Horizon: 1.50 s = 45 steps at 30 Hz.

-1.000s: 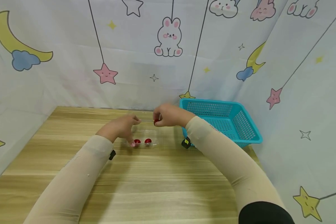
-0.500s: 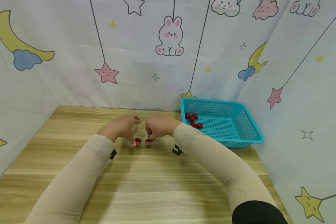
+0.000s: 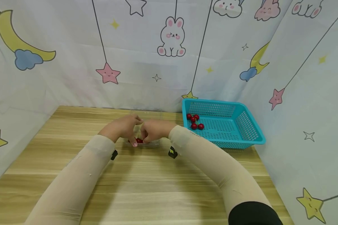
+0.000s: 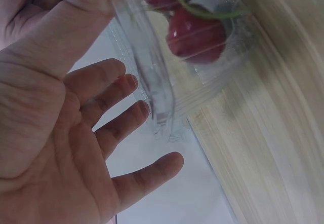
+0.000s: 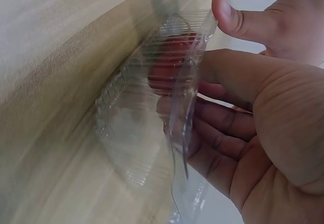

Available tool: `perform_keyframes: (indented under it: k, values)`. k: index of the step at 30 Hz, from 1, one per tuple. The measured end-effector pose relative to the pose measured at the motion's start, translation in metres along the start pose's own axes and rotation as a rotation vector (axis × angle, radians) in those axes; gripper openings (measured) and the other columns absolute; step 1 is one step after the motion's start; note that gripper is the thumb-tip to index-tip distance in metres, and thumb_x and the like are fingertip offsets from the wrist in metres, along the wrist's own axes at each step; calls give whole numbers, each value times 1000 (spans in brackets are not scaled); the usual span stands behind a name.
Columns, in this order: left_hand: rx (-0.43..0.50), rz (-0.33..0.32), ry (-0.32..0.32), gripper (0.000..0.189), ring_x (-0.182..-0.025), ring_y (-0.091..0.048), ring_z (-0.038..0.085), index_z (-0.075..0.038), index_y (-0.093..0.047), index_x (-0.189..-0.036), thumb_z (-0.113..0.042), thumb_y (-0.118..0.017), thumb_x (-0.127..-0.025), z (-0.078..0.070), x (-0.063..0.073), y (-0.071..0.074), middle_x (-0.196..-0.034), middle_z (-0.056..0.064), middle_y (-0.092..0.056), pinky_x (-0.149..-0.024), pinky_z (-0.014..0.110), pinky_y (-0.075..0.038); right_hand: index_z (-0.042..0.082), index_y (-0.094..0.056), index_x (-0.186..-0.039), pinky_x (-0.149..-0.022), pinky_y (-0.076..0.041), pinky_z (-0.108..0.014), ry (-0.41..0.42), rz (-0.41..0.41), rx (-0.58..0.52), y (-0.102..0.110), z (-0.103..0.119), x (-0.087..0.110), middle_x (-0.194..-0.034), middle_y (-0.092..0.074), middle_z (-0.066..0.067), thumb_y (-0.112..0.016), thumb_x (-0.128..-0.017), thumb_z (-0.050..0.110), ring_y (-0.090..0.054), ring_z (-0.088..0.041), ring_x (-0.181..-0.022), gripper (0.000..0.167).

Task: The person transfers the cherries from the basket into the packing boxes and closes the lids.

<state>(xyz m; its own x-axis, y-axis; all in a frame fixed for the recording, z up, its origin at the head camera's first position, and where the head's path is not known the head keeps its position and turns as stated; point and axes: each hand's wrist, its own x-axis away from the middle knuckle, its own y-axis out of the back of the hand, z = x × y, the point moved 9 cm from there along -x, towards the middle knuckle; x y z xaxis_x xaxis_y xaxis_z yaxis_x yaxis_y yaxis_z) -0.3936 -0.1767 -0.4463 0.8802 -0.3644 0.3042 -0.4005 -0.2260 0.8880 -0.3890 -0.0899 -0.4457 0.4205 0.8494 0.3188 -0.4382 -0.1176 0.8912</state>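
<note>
A clear, ribbed plastic box (image 5: 132, 133) stands near the back of the wooden table, its raised lid just visible behind the hands. My right hand (image 3: 155, 128) reaches into it from the right, thumb and fingers closing on a red cherry (image 5: 168, 67); its fingertips are partly hidden behind the ribbed wall. Red cherries (image 4: 197, 35) show through the plastic in the left wrist view, one with a green stem. My left hand (image 3: 123, 126) steadies the box at its left side, thumb (image 5: 226, 11) against the rim and the other fingers spread loosely outside.
A turquoise perforated basket (image 3: 246, 125) sits at the back right, with several cherries (image 3: 194, 126) gathered at its left end. A printed curtain (image 3: 135, 90) hangs right behind the table and along its sides. Both forearms cross the table (image 3: 146, 187) from the front.
My right hand, with a cherry in its fingers, has moved left and down from beside the basket into the box. Its arm has uncovered the cherries in the basket. My left hand has stayed put.
</note>
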Motion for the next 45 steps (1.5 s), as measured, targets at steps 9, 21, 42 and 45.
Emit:
perform_keyframes:
  k: [9,21,42,45]
  values:
    - [-9,-2,6,111,-165,-40,51,-4,-53,-170,-35,-108,-78,-3,2,1,-181,20,-39,-125,68,-49,11,-84,-122,-96,-61,-28,-4,-6,-63,2,-2,-1,-120,-84,-4,-75,-112,19,-77,-19,-110,15]
    - [18,9,31,118,-168,-35,50,-11,-42,-177,-32,-106,-80,0,0,-1,-184,18,-34,-129,68,-45,11,-84,-125,-102,-65,-41,-147,-111,-80,54,-38,58,-124,-82,-4,-70,-116,28,-78,-20,-114,24]
    - [31,-2,26,119,-170,-30,54,-11,-42,-177,-30,-107,-79,0,0,-3,-185,19,-32,-130,70,-43,5,-84,-130,-111,-63,-54,-447,-227,-149,88,-175,158,-134,-82,-15,-70,-114,25,-76,-34,-126,30]
    - [25,-3,24,118,-169,-31,54,-11,-42,-177,-30,-107,-79,-1,1,-3,-185,19,-33,-129,70,-44,4,-85,-128,-106,-65,-52,-474,-226,-161,84,-188,164,-131,-83,-19,-71,-114,25,-77,-36,-122,29]
